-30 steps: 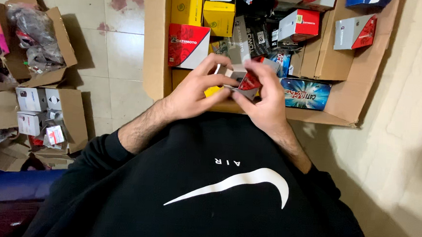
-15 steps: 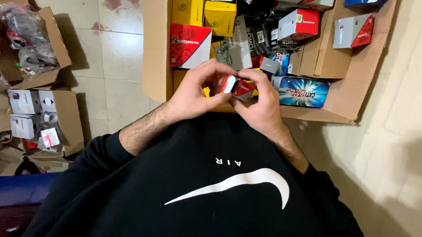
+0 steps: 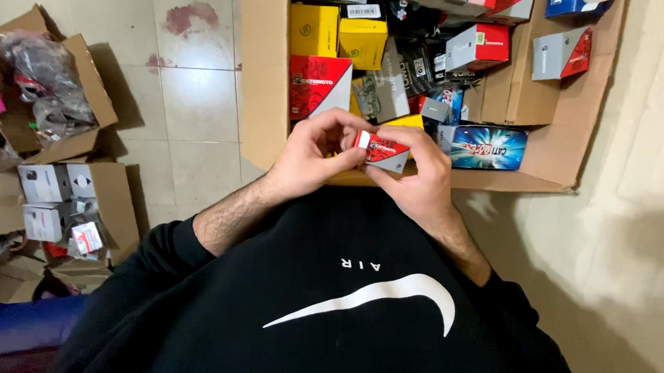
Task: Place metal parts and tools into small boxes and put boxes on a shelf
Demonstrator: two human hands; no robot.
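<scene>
Since the earlier frame you have turned the one small red-and-white box (image 3: 379, 151) so its long face shows. Your two hands, left hand (image 3: 312, 154) and right hand (image 3: 417, 177), both grip it, fingers closed on its ends, above the near edge of one large cardboard carton (image 3: 264, 69). Two yellow boxes (image 3: 314, 29) sit at 12 o'clock, one blue box (image 3: 488, 147) at 3 o'clock.

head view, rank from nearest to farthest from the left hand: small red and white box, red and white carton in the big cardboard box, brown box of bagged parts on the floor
1. small red and white box: held at the left hand fingertips, shared with the right hand.
2. red and white carton: just above the hand, inside the big cardboard box.
3. brown box of bagged parts: far left on the floor.
</scene>
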